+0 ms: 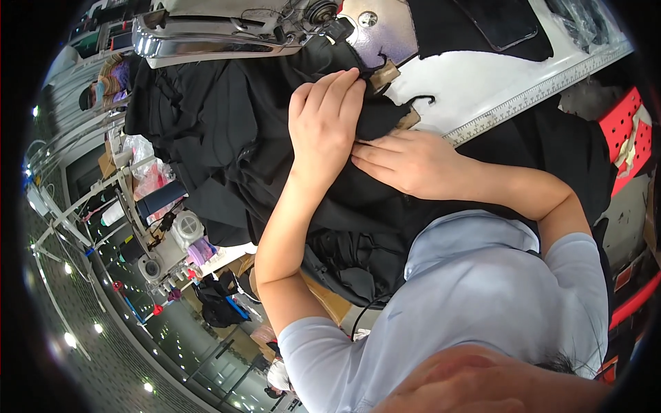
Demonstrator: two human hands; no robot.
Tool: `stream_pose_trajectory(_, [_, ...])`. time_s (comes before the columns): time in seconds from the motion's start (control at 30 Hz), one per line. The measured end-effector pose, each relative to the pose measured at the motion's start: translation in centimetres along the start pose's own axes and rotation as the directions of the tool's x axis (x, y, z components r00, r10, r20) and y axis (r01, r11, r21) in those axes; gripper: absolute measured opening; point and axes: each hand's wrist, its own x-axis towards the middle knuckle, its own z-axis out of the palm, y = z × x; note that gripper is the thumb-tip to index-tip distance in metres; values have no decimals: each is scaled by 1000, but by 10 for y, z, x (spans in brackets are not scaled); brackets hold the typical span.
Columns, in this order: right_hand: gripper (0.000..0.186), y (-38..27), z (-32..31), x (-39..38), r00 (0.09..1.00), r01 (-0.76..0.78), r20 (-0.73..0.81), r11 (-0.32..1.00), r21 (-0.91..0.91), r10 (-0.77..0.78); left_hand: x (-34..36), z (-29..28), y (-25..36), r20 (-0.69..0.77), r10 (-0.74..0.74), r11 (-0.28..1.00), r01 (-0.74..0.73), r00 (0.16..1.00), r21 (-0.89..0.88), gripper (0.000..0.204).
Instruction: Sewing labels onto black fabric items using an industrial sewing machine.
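A large heap of black cloth spreads over the sewing table and down toward my lap. My left hand is closed on the cloth just below the sewing machine, its fingers together and bent, the thumb hidden. Close beside it, my right hand has its fingers pressed together on a cloth edge; its fingertips nearly meet the left palm. Past the fingers a small brown piece shows at the cloth's edge, and a second brown piece lies by my right hand. Thin black strands curl out beside both.
The sewing machine stands across the far side, with its metal plate to the right. A dark phone lies on a black cloth piece. A ruler strip edges the white tabletop. A red perforated panel stands at right.
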Motion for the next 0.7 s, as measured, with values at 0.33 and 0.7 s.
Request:
stream_pose_trajectory(0.33, [35, 4, -9, 23, 996, -86, -50, 975, -206, 77, 2, -3, -5, -10, -116, 993, 115, 993, -12, 26])
stream_pose_trajectory(0.7, [33, 6, -9, 12, 999, -6, -43, 993, -118, 1, 0, 0, -4, 33, -1, 999, 2, 999, -32, 25])
